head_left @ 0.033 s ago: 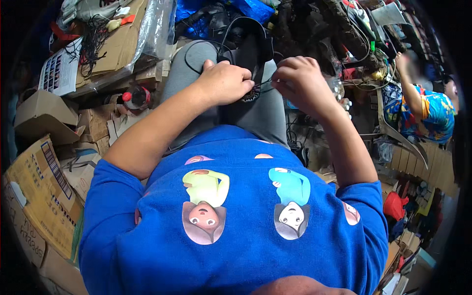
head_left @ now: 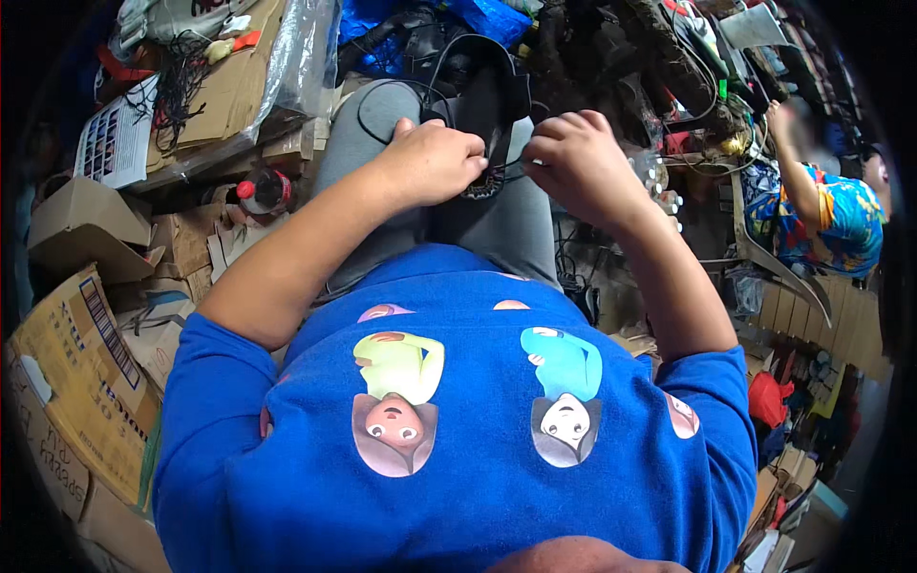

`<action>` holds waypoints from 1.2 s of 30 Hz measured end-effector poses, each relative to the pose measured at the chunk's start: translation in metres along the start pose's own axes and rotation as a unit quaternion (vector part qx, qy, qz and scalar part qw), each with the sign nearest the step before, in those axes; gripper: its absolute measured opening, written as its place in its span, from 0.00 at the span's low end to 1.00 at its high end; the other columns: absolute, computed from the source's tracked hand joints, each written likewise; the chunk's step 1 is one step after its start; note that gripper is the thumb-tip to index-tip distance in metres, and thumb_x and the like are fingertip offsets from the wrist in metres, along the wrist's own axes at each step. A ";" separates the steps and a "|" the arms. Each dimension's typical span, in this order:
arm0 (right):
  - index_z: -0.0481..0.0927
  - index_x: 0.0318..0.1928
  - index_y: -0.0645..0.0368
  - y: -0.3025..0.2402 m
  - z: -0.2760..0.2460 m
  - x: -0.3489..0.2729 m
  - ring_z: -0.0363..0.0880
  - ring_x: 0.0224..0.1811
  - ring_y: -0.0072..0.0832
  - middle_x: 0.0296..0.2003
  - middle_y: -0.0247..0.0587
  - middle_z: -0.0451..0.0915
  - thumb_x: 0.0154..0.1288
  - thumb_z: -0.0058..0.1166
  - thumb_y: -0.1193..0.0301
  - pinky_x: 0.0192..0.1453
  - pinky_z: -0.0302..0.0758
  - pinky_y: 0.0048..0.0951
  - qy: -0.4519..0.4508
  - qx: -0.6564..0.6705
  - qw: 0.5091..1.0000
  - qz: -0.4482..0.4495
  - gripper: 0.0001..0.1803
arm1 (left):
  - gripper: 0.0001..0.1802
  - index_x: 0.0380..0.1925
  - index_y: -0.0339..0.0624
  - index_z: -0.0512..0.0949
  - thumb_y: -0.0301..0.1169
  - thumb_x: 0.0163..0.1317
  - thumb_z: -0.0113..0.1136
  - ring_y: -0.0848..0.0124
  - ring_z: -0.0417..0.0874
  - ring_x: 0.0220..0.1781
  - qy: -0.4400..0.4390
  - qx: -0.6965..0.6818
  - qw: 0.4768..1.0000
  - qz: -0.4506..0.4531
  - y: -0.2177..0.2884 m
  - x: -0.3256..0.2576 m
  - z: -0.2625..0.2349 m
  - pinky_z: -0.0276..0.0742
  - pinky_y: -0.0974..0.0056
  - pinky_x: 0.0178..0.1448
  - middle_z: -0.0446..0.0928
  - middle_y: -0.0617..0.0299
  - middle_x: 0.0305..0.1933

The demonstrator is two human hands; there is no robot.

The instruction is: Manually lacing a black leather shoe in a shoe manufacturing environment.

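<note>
A black sandal (head_left: pixel 489 105) is held upright between my knees, its wide strap curving along the far right side. Its near end (head_left: pixel 483 185) shows a patterned, stitched-looking edge. My left hand (head_left: pixel 435 162) is closed at the left edge of that near end, the fingertips partly hidden. To the right of the sandal, my right hand (head_left: pixel 578 162) is pinched, with curled fingers. A thin black cord (head_left: pixel 509 164) runs from the near end of the sandal to its fingertips. More of the black cord (head_left: pixel 361 113) loops over my left knee.
At left lie cardboard boxes (head_left: pixel 86 229), a red-capped bottle (head_left: pixel 267 191) and flattened cardboard (head_left: pixel 234 86) with tangled black cord (head_left: pixel 177 95). Blue plastic (head_left: pixel 487 17) lies beyond my knees. Another person in a bright patterned shirt (head_left: pixel 836 224) is at the far right, among clutter.
My right hand has shifted very slightly left, toward the sandal. My left hand and the sandal are almost still.
</note>
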State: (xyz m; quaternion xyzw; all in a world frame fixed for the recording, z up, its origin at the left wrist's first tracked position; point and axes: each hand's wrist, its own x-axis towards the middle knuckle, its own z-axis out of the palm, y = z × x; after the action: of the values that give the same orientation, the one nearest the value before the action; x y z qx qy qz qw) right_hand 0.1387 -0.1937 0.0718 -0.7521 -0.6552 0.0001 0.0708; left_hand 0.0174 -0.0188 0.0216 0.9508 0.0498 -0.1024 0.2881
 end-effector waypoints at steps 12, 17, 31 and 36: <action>0.75 0.37 0.48 0.013 0.029 0.005 0.75 0.40 0.34 0.30 0.34 0.74 0.53 0.51 0.74 0.50 0.67 0.38 -0.056 -0.022 0.995 -0.080 0.10 | 0.07 0.32 0.52 0.77 0.30 0.58 0.49 0.64 0.77 0.43 0.160 0.180 0.949 0.205 -0.028 -0.026 0.000 0.67 0.56 0.49 0.76 0.65 0.31; 0.77 0.34 0.51 0.049 0.028 -0.043 0.76 0.43 0.40 0.31 0.37 0.77 0.48 0.55 0.75 0.50 0.70 0.38 -0.079 -0.040 0.995 0.042 0.10 | 0.09 0.32 0.45 0.77 0.23 0.49 0.58 0.64 0.75 0.39 0.167 0.231 0.949 0.137 -0.064 -0.078 -0.034 0.67 0.60 0.46 0.73 0.60 0.30; 0.78 0.39 0.64 -0.015 0.010 0.013 0.77 0.30 0.24 0.26 0.36 0.78 0.68 0.54 0.61 0.39 0.74 0.27 -0.040 0.830 0.550 0.086 0.16 | 0.08 0.37 0.38 0.76 0.31 0.68 0.52 0.74 0.78 0.40 -0.162 -0.592 0.773 0.162 0.015 -0.058 -0.021 0.73 0.68 0.47 0.78 0.61 0.36; 0.80 0.37 0.65 0.000 0.026 -0.024 0.72 0.28 0.21 0.27 0.35 0.79 0.65 0.58 0.61 0.36 0.71 0.25 -0.127 0.560 0.805 0.149 0.16 | 0.07 0.38 0.37 0.77 0.29 0.62 0.57 0.68 0.80 0.36 0.021 -0.257 0.954 0.151 -0.027 -0.067 -0.020 0.74 0.64 0.42 0.79 0.58 0.34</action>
State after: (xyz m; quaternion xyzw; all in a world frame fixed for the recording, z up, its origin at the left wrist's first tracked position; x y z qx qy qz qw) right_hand 0.1333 -0.2145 0.0441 -0.6635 -0.4241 0.4729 0.3952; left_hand -0.0491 0.0121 0.0387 0.8429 -0.0634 -0.0219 0.5339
